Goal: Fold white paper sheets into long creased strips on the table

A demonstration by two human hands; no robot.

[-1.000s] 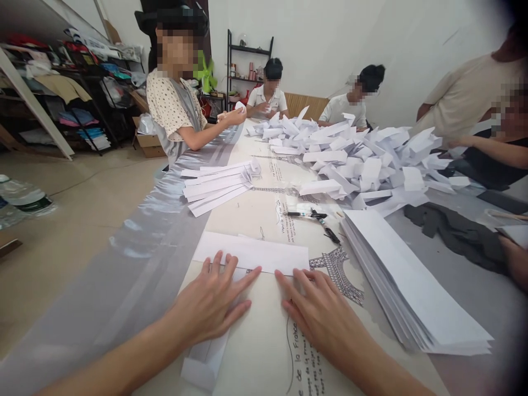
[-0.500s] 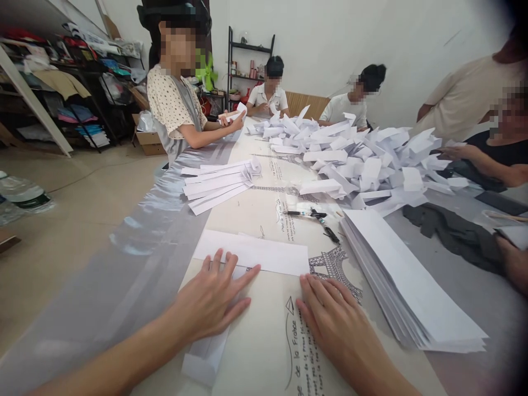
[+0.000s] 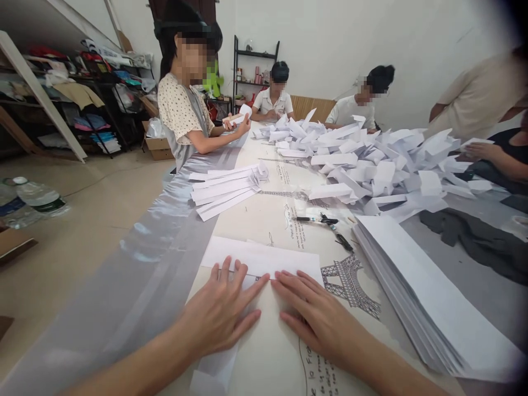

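A white folded paper strip (image 3: 264,256) lies crosswise on the printed tablecloth in front of me. My left hand (image 3: 226,302) rests on its near edge with the fingers spread. Close beside it, my right hand (image 3: 313,308) lies with fingers stretched out, its fingertips on the same near edge. Under my left wrist, another white paper piece (image 3: 214,368) is partly hidden. To the right stands a thick stack of long white paper sheets (image 3: 429,291).
Fanned paper strips (image 3: 226,187) lie farther up the table, near several pens (image 3: 325,223). A large heap of folded papers (image 3: 371,159) covers the far right. Several people sit or stand around the table; one person (image 3: 185,110) at the left holds paper. Water bottles (image 3: 39,195) stand on the floor.
My right hand has slid left along the strip's near edge, toward my left hand. The left hand stays on the strip. The whole view has shifted slightly.
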